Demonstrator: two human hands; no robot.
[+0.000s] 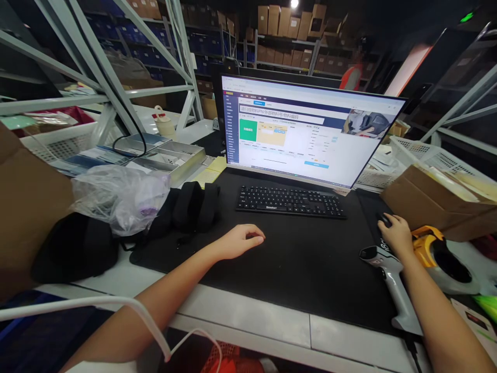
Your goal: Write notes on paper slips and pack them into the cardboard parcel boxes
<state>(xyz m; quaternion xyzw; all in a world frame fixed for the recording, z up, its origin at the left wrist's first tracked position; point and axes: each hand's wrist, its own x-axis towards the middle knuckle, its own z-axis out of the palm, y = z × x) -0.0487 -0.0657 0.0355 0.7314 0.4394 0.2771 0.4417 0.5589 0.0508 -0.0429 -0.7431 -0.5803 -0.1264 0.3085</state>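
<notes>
My left hand [241,241] rests on the black desk mat [303,259], below the keyboard [289,201]. Its fingers curve loosely, the thumb stands apart from them, and nothing shows between them. Over at the mat's right side, my right hand [396,235] lies around a dark computer mouse [385,220], which it mostly covers. A grey handheld barcode scanner [396,290] lies just beside my right wrist, its cable running to the near edge. Behind the keyboard a lit monitor [287,140] shows a page with a search bar, a green box and a small camera picture.
At left are a clear plastic bag [116,194], black padded straps [192,207] and a grey divided tray [174,155]. A cardboard box [438,202] and a yellow-grey tape dispenser [442,259] flank my right arm. A white cable [116,300] crosses the front left.
</notes>
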